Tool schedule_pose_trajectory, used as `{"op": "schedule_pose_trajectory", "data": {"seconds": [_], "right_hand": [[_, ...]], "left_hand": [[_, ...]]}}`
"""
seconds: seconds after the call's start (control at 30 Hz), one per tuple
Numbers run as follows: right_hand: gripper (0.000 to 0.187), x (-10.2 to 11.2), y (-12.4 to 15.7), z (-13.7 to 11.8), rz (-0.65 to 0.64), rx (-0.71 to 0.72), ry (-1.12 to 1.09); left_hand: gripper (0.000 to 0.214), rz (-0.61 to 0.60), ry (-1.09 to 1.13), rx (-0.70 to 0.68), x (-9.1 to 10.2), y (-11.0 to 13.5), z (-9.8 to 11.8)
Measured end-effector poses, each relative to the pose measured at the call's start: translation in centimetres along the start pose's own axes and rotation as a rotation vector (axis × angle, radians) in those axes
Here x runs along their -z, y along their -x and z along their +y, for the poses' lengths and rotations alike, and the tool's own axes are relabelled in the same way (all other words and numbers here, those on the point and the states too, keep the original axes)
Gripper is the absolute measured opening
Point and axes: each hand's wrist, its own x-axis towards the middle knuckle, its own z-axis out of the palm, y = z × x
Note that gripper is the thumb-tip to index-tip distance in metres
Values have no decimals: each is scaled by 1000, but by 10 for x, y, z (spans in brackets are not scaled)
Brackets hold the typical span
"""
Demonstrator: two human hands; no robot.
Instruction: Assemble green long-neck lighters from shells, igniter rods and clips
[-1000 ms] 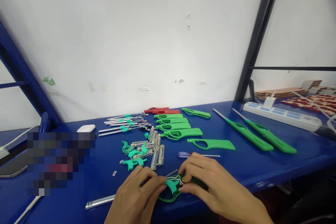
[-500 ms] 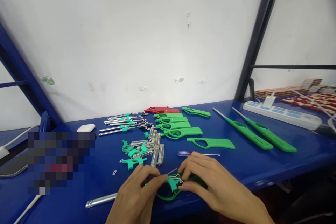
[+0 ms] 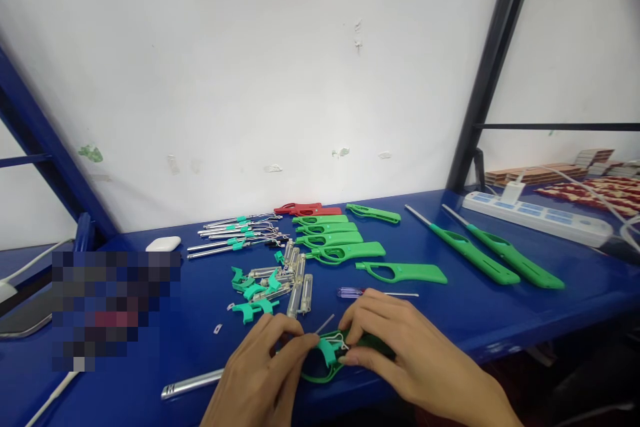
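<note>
Low in front of me lies an opened long-nosed lighter (image 3: 320, 378), its green shell showing a loop-shaped guard. My left hand (image 3: 263, 363) has thumb and fingers closed on its front part, beside a teal trigger (image 3: 329, 351). The silver barrel (image 3: 193, 383) sticks out leftward from under this hand. My right hand (image 3: 395, 347) pinches the lighter's handle side, fingertips next to thin white wires (image 3: 339, 338). A thin clear tube (image 3: 326, 323) slants up between the hands. The dark green handle is mostly covered by my right hand.
Behind my hands are a screwdriver (image 3: 350, 292), clear fuel tanks (image 3: 296, 297), loose teal triggers (image 3: 245, 311) and metal barrels with wires (image 3: 215, 250). Green shells (image 3: 417, 273), a red shell (image 3: 305, 209), two whole lighters (image 3: 475, 257) and a power strip (image 3: 540, 217) lie farther back.
The clear tube now slants up more steeply. The lighter's barrel has shifted very slightly left. Both hands keep nearly the same hold.
</note>
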Motion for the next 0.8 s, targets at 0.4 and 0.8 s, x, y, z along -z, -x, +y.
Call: {"op": "schedule_pose_trajectory", "data": {"seconds": [0.4,0.8], "right_hand": [[24,-6,-1,8,76,17,-21],[19,-2,-1,4,48,115,15]], "left_hand": [[32,6,-60,4,0,-4,7],[26,16,25,41,1,-4,9]]}}
